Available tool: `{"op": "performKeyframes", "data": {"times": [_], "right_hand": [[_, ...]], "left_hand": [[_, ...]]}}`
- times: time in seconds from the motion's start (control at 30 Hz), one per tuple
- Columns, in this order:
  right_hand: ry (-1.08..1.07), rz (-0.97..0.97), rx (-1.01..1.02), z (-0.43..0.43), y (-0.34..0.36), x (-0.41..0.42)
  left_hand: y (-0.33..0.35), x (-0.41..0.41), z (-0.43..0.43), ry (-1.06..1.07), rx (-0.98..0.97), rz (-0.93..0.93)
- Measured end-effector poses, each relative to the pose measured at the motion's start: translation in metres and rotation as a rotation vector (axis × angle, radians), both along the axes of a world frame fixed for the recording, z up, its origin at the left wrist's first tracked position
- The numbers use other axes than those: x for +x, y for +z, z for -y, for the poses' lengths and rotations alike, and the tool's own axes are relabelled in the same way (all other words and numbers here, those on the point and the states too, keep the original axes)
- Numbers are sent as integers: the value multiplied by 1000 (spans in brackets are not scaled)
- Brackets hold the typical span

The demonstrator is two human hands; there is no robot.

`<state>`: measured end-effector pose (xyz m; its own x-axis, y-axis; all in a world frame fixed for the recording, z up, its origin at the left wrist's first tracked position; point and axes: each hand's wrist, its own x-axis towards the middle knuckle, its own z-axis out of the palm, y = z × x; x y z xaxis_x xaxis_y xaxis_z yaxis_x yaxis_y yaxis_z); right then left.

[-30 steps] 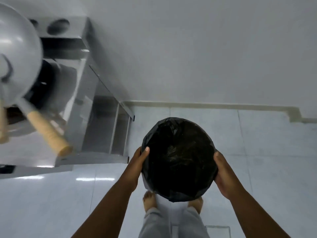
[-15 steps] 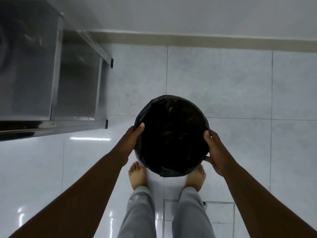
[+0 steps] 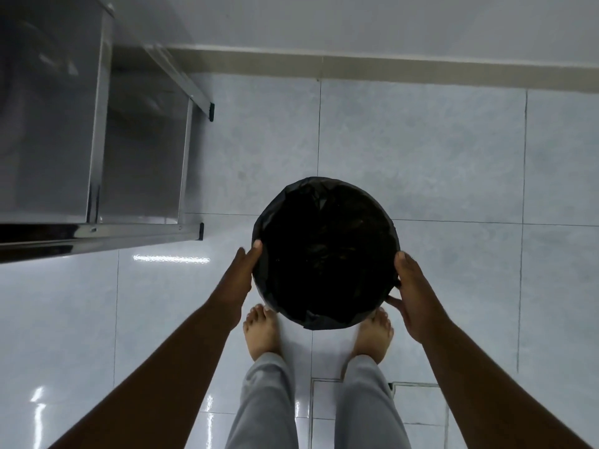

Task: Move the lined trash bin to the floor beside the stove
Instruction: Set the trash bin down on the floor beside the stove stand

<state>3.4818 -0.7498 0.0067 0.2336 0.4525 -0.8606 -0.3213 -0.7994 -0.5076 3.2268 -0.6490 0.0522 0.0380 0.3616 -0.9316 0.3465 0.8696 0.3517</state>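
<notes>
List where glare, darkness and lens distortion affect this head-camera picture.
Head view: glare streaks on the glossy floor tiles beside the steel stand; the bin liner is so dark that its inside shows nothing; the wide angle stretches the forearms toward the corners; the left hand and right hand are dim but sharp.

Open floor [image 3: 421, 150] beside steel stand [image 3: 97, 124]

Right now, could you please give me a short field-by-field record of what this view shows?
bin: round trash bin with black liner, seen from above
left hand: left hand on the bin's left side
right hand: right hand on the bin's right side
on floor yet: cannot tell
stand: steel stand, left of the bin and apart from it
floor: pale tiled floor
feet: bare feet behind the bin
</notes>
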Motion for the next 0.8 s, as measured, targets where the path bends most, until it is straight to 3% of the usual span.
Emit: {"op": "performKeyframes", "data": {"times": [0.03,0.1,0.17,0.23,0.43,0.8], "right_hand": [[-74,-5,-20,7,2,-4],[-218,-81,-97,23,7,-15],[-306,-176,-190,34,15,-30],[-353,-238,-207,40,20,-44],[-401,-209,-147,12,22,-52],[-353,-217,87,-132,13,-2]], "left_hand": [[1,0,11,41,-20,-50],[0,-6,27,349,-134,-55],[1,-8,42,596,-243,22],[2,-4,54,682,-293,136],[4,13,42,778,-280,242],[-7,50,-81,673,-121,379]]}}
